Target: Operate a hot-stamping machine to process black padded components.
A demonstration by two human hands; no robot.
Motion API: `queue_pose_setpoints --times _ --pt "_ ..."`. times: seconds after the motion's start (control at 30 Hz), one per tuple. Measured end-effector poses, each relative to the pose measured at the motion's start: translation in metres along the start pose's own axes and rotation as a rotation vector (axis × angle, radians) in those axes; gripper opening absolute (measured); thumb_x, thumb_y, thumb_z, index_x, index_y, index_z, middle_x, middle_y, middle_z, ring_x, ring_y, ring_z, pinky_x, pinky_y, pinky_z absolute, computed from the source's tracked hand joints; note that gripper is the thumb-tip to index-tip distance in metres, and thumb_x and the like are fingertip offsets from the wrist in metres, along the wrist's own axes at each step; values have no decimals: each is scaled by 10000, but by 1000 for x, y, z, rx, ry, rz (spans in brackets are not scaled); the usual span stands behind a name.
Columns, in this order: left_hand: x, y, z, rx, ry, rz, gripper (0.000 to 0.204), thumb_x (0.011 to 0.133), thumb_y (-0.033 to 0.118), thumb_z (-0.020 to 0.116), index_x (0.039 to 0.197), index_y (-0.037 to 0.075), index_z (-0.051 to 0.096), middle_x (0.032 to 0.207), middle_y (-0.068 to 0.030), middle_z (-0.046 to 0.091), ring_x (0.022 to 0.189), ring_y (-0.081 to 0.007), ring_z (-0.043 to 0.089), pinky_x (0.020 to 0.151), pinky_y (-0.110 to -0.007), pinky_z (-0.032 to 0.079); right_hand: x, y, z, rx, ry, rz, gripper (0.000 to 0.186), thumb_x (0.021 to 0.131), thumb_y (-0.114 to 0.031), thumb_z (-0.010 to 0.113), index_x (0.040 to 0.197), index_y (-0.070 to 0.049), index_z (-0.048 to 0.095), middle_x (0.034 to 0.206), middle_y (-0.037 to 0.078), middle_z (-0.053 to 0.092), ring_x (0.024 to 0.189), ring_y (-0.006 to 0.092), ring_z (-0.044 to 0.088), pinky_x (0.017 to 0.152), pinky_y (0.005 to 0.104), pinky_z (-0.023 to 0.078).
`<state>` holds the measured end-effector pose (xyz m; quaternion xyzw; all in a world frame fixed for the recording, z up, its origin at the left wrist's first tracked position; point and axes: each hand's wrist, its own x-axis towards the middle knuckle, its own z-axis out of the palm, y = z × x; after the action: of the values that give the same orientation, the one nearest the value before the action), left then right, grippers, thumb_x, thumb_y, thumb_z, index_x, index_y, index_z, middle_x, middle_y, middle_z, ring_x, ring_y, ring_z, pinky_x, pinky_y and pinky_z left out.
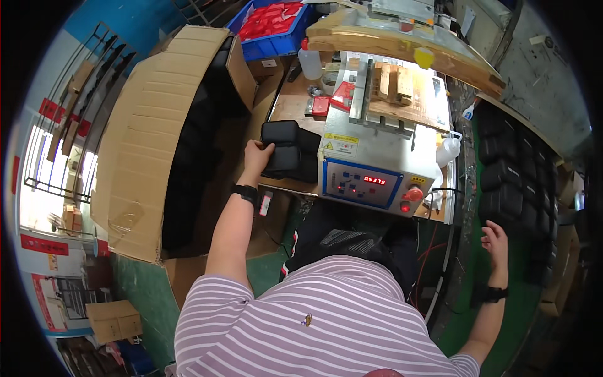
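Observation:
My left hand [257,156] grips the left edge of a black case [280,146], its thumb lying across the front. The case rests on the wooden worktop, beside the left side of a white press-like machine [370,151]. More black case surface shows just behind it, but I cannot tell whether it is a separate piece. Out to the right, my right hand [495,244] is empty, its fingers apart and slightly bent. It hangs close to the near end of several stacked black cases [502,188], not clearly touching them.
A big cardboard box [147,138] with black items inside stands at the left. The machine has a lit control panel [362,183], a red knob [412,193] and a wooden frame [402,45] raised above its bed. Behind are a blue crate [276,47] of red pieces and a bottle [310,63].

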<state>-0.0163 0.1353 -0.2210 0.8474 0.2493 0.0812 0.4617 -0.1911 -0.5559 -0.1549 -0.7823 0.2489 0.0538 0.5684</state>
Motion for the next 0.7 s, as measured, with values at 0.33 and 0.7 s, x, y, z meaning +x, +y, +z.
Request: queue_pose_setpoints --times 0.33,0.7 --pt "58 80 13 961 -743 1017 775 540 208 750 1233 43 446 1206 -175 496 1158 -339 432 946 -385 396 45 17 56 180 -49 323 215 862 -236 523 1051 -139 553 693 -3 591 497 83 524 407 193 402" --pt "10 164 -53 750 -533 913 769 593 269 733 1239 -2 413 1085 -218 542 1029 -355 527 887 -387 427 36 17 57 259 -9 292 216 878 -170 475 1064 -76 532 660 33 581 446 92 522 363 197 408"
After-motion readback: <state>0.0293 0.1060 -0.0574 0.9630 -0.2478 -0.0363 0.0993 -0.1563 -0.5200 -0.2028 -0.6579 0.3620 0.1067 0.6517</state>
